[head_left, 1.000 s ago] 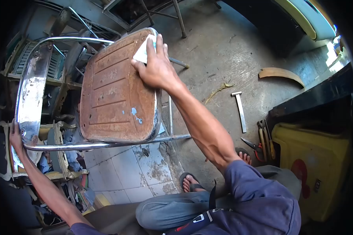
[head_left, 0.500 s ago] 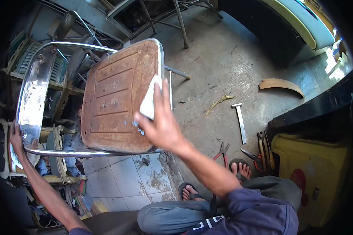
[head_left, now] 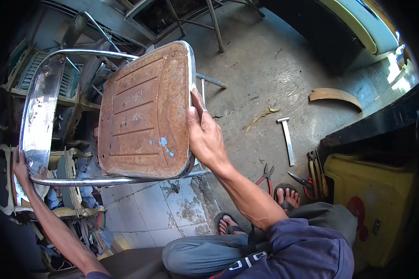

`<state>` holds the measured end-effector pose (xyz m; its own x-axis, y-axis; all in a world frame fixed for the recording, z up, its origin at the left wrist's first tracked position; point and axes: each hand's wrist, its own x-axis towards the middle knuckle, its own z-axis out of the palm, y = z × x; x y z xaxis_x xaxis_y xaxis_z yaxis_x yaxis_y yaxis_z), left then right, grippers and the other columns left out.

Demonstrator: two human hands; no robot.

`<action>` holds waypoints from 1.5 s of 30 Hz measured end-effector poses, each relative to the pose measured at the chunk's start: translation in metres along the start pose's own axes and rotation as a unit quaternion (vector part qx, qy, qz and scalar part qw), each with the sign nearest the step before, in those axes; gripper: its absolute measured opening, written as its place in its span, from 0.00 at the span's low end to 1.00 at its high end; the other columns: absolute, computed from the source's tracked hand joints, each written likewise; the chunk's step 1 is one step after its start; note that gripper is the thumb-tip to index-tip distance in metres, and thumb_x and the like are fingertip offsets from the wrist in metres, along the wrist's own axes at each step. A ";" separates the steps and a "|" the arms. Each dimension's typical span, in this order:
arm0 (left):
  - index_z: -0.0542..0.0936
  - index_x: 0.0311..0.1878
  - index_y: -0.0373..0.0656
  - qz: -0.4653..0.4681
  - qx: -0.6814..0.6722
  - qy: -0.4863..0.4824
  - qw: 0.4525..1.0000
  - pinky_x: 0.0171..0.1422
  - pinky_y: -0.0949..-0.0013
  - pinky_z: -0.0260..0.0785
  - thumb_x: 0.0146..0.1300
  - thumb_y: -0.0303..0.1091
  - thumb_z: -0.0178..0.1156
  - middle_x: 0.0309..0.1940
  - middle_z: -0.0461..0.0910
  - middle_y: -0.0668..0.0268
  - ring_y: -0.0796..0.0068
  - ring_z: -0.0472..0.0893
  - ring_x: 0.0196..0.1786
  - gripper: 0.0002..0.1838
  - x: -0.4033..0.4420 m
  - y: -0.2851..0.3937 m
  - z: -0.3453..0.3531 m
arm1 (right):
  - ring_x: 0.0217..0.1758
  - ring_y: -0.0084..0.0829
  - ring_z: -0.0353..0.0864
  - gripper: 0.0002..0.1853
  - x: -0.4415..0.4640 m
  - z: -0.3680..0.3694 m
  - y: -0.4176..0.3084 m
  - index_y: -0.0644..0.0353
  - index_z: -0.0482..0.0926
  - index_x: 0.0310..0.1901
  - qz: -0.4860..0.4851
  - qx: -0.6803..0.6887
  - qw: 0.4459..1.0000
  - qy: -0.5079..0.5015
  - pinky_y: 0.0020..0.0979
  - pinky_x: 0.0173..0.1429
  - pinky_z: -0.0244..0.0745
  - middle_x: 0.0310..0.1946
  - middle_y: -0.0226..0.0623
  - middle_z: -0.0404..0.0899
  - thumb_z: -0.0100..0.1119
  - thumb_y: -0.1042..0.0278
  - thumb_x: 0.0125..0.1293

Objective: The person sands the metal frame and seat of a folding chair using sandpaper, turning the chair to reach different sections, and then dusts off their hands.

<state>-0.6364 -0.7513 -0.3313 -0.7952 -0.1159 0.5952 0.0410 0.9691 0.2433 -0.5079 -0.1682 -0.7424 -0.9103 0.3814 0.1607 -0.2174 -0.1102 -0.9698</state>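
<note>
Tubing at the far left is in my left hand (head_left: 21,169), whose fingers grip the outer corner of the bent chrome frame (head_left: 86,181) beside the shiny, worn backrest panel (head_left: 41,109). Right of that, the rusty chair seat (head_left: 142,114) is tilted to face me, with blue specks near its lower right corner. At its right edge my right hand (head_left: 207,139) pinches a thin brownish sheet (head_left: 198,100), thumb on the near side; I cannot see all its fingers. White tiles (head_left: 149,209) lie below the seat. Farther right, the concrete floor (head_left: 246,69) carries a dry yellowish scrap (head_left: 261,119), red-handled pliers (head_left: 266,178), a metal hammer (head_left: 287,142), a pointed tool with red handles (head_left: 302,181), yellow-handled tools (head_left: 314,176) just beside it, and a curved brown strip (head_left: 335,94). A yellow container (head_left: 370,200) stands rightmost.
</note>
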 end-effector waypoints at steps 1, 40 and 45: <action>0.76 0.70 0.35 0.010 0.003 -0.004 1.000 0.59 0.71 0.70 0.78 0.35 0.57 0.59 0.83 0.63 0.77 0.78 0.54 0.22 -0.004 -0.007 -0.002 | 0.77 0.58 0.63 0.32 0.017 -0.005 -0.007 0.67 0.59 0.77 0.000 -0.004 1.000 -0.005 0.46 0.81 0.60 0.75 0.63 0.61 0.40 0.51 0.82; 0.76 0.68 0.31 0.016 0.012 -0.011 1.000 0.63 0.71 0.70 0.73 0.39 0.65 0.59 0.82 0.58 0.72 0.79 0.57 0.27 -0.026 0.034 0.008 | 0.81 0.48 0.59 0.28 0.057 -0.023 -0.004 0.68 0.64 0.75 0.068 0.006 0.996 -0.055 0.40 0.84 0.52 0.77 0.55 0.62 0.42 0.59 0.81; 0.77 0.68 0.33 0.047 0.004 -0.007 0.999 0.64 0.70 0.70 0.73 0.39 0.65 0.59 0.83 0.59 0.74 0.79 0.57 0.27 -0.017 0.021 0.008 | 0.82 0.48 0.58 0.29 0.039 -0.025 0.007 0.67 0.65 0.75 0.032 -0.002 0.998 -0.058 0.40 0.84 0.52 0.77 0.53 0.62 0.41 0.56 0.81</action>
<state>-0.6267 -0.7269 -0.3427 -0.7958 -0.0210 0.6052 0.1112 0.9773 0.1802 -0.5360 -0.1306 -0.7473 -0.9573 0.2639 0.1179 -0.1556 -0.1269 -0.9796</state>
